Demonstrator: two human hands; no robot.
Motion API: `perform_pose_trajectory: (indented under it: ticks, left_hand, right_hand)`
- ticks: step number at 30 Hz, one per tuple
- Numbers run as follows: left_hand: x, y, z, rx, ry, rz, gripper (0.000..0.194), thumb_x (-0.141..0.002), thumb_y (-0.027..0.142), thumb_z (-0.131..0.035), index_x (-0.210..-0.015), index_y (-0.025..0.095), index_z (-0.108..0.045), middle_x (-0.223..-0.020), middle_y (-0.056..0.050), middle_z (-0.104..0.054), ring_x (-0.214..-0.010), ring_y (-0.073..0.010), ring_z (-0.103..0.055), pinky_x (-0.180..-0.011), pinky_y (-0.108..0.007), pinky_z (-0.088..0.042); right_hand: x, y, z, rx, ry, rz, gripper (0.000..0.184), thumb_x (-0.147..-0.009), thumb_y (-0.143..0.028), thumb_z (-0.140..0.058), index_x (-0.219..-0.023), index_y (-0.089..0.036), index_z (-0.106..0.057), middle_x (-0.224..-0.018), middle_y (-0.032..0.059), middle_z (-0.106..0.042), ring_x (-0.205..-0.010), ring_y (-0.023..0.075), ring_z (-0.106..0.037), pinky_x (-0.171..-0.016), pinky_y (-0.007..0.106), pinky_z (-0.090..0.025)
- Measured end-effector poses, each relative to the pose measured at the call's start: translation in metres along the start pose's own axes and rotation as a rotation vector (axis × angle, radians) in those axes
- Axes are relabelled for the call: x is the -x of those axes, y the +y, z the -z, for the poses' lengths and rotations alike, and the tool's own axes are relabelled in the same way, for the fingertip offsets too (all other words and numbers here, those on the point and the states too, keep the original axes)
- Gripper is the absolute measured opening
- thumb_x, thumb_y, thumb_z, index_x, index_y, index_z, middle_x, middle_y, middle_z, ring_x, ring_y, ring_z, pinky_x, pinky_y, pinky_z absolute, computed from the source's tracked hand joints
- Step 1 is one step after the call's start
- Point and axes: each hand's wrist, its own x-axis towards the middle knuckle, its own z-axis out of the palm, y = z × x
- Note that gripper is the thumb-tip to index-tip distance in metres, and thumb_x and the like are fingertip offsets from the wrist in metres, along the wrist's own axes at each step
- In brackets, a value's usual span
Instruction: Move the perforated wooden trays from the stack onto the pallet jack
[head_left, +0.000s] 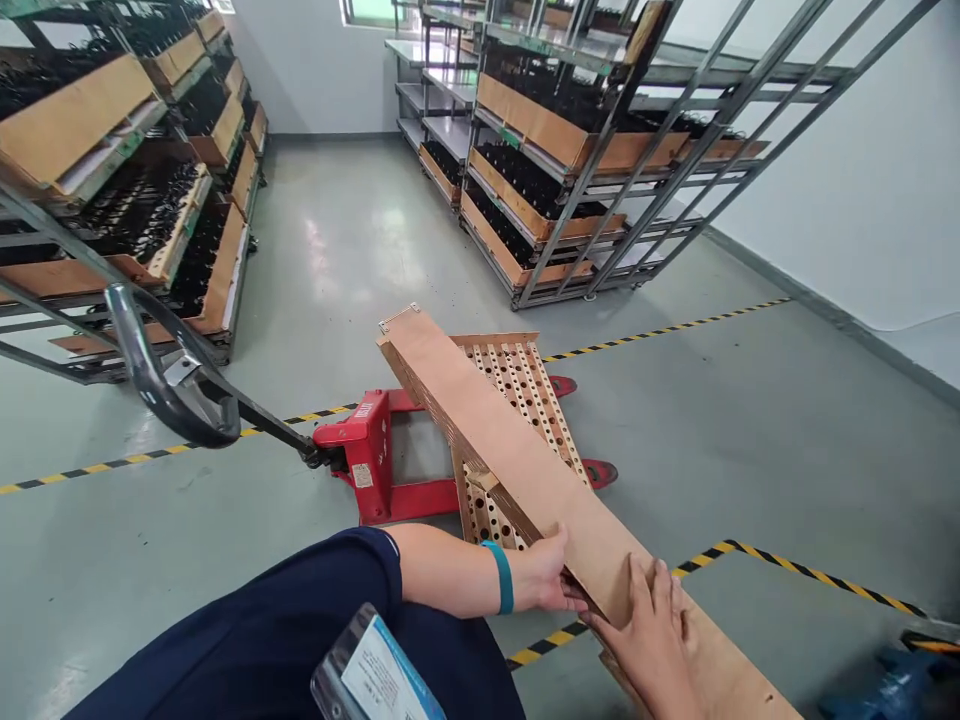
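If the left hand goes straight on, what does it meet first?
The left hand would meet the stack of long boards, already against its fingers; the right hand appears next, though depth is unclear.

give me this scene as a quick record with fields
left grip: touching the wooden board stack at its long edge
right grip: fingers on the stack's top face
left wrist: teal band
beyond stack: perforated wooden panel over red pallet jack
floor: grey, yellow-black tape
metal racks: both sides, dark parts
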Motion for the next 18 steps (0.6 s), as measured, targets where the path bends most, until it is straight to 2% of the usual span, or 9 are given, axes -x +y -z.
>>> perform_pose_trajectory:
  ticks: [3, 6, 9, 11, 13, 14, 16, 18]
  left_hand:
    - [0.007, 0.014, 0.000, -0.001, -0.072, 0.084, 0.078, -0.090, 0.073, -0.018, -0.104, 0.011, -0.064, -0.119, -0.023, -0.063, -0.102, -0.0256, -0.064, -0.089, -0.037, -0.049]
    - [0.004, 0.024, 0.007, -0.065, -0.169, 0.112, 0.078, -0.087, 0.077, -0.030, -0.107, 0.010, -0.065, -0.120, -0.021, -0.063, -0.097, -0.0234, -0.063, -0.088, -0.037, -0.049]
    - [0.003, 0.029, 0.033, -0.293, -0.254, 0.109, 0.061, -0.083, 0.068, -0.057, -0.102, 0.010, -0.066, -0.121, -0.018, -0.062, -0.096, -0.0217, -0.064, -0.092, -0.039, -0.048]
    - [0.010, 0.034, 0.060, -0.519, -0.236, 0.078, 0.047, -0.076, 0.053, -0.073, -0.098, 0.012, -0.066, -0.117, -0.016, -0.064, -0.090, -0.0203, -0.066, -0.090, -0.041, -0.049]
    - [0.023, 0.045, 0.091, -0.786, -0.084, -0.019, 0.044, -0.072, 0.044, -0.078, -0.101, 0.013, -0.064, -0.111, -0.015, -0.067, -0.086, -0.0215, -0.066, -0.087, -0.043, -0.051]
    - [0.029, 0.053, 0.105, -0.924, 0.029, -0.115, 0.047, -0.073, 0.044, -0.077, -0.107, 0.014, -0.063, -0.112, -0.015, -0.068, -0.090, -0.0240, -0.067, -0.087, -0.045, -0.052]
    - [0.038, 0.075, 0.124, -1.153, 0.279, -0.424, 0.058, -0.074, 0.045, -0.075, -0.120, 0.014, -0.058, -0.123, -0.018, -0.065, -0.108, -0.0295, -0.064, -0.097, -0.047, -0.049]
    - [0.039, 0.100, 0.128, -1.298, 0.452, -0.722, 0.073, -0.071, 0.045, -0.078, -0.130, 0.013, -0.051, -0.135, -0.022, -0.059, -0.123, -0.0330, -0.057, -0.106, -0.047, -0.044]
  right_hand:
    - [-0.010, -0.002, 0.001, 0.014, -0.036, -0.036, 0.103, -0.069, -0.068, -0.054, -0.154, -0.018, -0.024, -0.162, 0.0144, -0.010, -0.148, 0.0357, -0.016, -0.109, 0.057, -0.031]
    - [-0.020, 0.000, -0.003, 0.025, -0.041, -0.058, 0.108, -0.064, -0.067, -0.061, -0.154, -0.018, -0.025, -0.161, 0.0166, -0.009, -0.149, 0.0368, -0.011, -0.112, 0.057, -0.026]
    - [-0.029, 0.006, -0.004, 0.003, -0.054, -0.073, 0.111, -0.064, -0.071, -0.061, -0.155, -0.020, -0.022, -0.162, 0.0155, -0.009, -0.150, 0.0351, -0.007, -0.113, 0.057, -0.022]
    - [-0.036, 0.011, -0.002, -0.027, -0.062, -0.075, 0.114, -0.063, -0.074, -0.062, -0.156, -0.022, -0.020, -0.161, 0.0145, -0.012, -0.149, 0.0348, -0.008, -0.113, 0.057, -0.021]
    - [-0.042, 0.016, 0.002, -0.055, -0.070, -0.073, 0.117, -0.062, -0.074, -0.065, -0.156, -0.023, -0.019, -0.160, 0.0154, -0.016, -0.147, 0.0356, -0.014, -0.114, 0.057, -0.019]
    - [-0.045, 0.018, 0.003, -0.065, -0.074, -0.068, 0.118, -0.061, -0.073, -0.067, -0.156, -0.023, -0.018, -0.159, 0.0163, -0.017, -0.147, 0.0361, -0.016, -0.114, 0.057, -0.019]
    - [-0.051, 0.022, 0.005, -0.080, -0.083, -0.062, 0.119, -0.061, -0.070, -0.070, -0.157, -0.022, -0.017, -0.158, 0.0178, -0.018, -0.146, 0.0367, -0.018, -0.114, 0.057, -0.019]
    - [-0.057, 0.026, 0.005, -0.090, -0.091, -0.063, 0.120, -0.061, -0.069, -0.071, -0.157, -0.021, -0.017, -0.159, 0.0188, -0.016, -0.147, 0.0375, -0.015, -0.114, 0.058, -0.019]
